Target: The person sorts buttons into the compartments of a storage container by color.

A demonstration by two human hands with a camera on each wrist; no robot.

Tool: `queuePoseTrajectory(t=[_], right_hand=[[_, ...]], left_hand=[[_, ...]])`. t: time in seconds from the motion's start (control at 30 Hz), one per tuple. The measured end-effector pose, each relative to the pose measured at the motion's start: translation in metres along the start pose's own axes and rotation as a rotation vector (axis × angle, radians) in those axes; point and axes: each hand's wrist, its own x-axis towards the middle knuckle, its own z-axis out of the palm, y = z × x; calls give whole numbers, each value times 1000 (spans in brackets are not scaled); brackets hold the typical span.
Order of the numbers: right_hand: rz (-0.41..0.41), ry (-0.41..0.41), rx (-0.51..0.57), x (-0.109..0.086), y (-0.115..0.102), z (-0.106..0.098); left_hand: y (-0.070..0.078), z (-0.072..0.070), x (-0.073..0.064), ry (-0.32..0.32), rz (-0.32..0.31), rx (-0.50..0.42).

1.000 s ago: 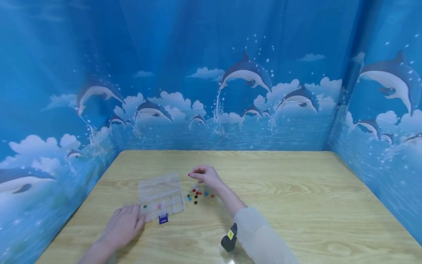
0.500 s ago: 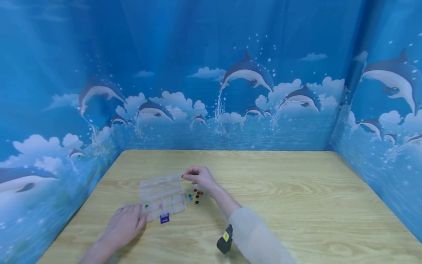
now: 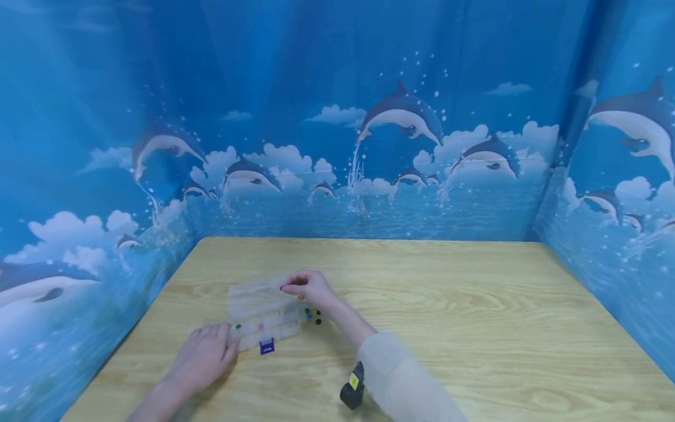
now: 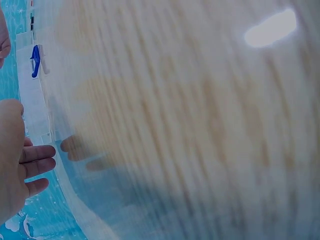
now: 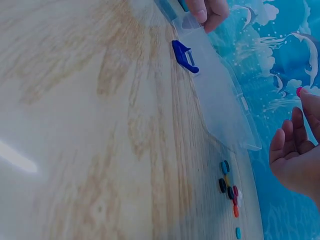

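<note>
A clear plastic compartment box (image 3: 279, 333) lies on the table with its lid (image 3: 255, 298) folded back and a blue latch (image 3: 266, 346) at the front. One green button (image 3: 238, 326) and one pink button (image 3: 261, 325) sit in separate compartments. My left hand (image 3: 203, 357) holds the box's front left corner between thumb and fingers. Above the right part of the lid, my right hand (image 3: 311, 290) pinches a small red button (image 5: 299, 91) between thumb and forefinger, the other fingers loosely curled. Loose buttons (image 5: 223, 185) in black, red, blue and other colours lie right of the box, partly hidden by the right hand in the head view.
A wood-grain table (image 3: 474, 328) extends far to the right. Blue dolphin-print curtains (image 3: 379, 117) enclose its back and sides. A black device with a yellow label (image 3: 352, 390) sits by the right sleeve (image 3: 401, 372).
My right hand has moved left, from above the loose buttons to over the lid, carrying the red button. The left hand stays at the box corner. The head view has shifted slightly.
</note>
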Motion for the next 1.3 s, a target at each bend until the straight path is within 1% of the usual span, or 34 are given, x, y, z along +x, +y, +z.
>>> queuePoseTrajectory(t=[0.07,0.2,0.33,0.53,0.7,0.93,1.2,1.3], right_hand=[[7,-2,-9,1,1,2],[15,-2,-18,3,2,6],[-4,-12,-47,3,2,9],[10,-39,-61,3,0,17],[-14,-40,-110,5,-1,29],[-54,-21,-184,10,4,44],[-42,-21,-179,10,6,49],[-42,-7,-177,10,7,52]], left_hand=[[1,-1,0,-2,2,1],[1,0,1,17,11,6],[1,1,2,7,7,4],[2,1,2,-1,-2,2],[1,1,1,11,-4,2],[1,1,0,25,-2,4],[1,1,0,36,0,1],[1,2,0,57,7,0]])
